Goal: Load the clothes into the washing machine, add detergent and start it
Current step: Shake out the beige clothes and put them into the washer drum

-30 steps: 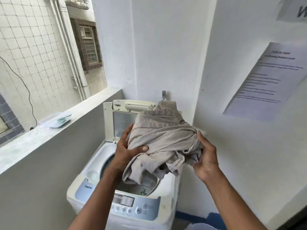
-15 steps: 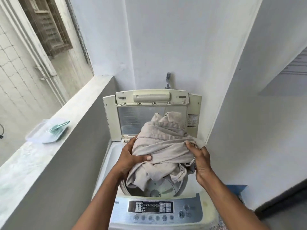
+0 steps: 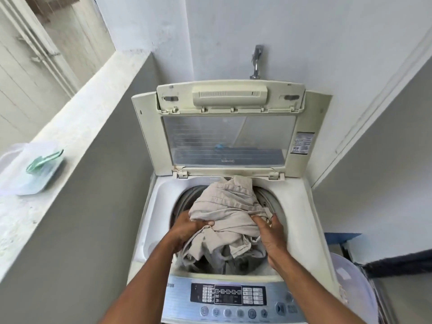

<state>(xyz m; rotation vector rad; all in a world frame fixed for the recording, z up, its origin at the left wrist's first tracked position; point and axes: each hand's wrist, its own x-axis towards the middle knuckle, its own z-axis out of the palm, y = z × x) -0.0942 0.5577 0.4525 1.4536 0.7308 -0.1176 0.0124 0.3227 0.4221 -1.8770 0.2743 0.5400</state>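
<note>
Hands: you've got 2 in view, left hand [image 3: 187,226] & right hand [image 3: 271,232], both gripping cloth.
Clothes: 1 beige bundle [image 3: 230,211] in your grip; can't tell how many pcs in it.
Washing machine: 1 top-loader [image 3: 161,206], 1 lid [image 3: 230,127] standing open.
Control panel: 1 [image 3: 230,298], w/ 1 row of round btns along the near edge.
Tap: 1 on the wall [image 3: 256,63].
Container: 1 clear box [image 3: 35,169] on the ledge.
Scoop: 1 green [image 3: 43,160], on that box.
Basket: 1 pale one [image 3: 350,288] at your right.
</note>
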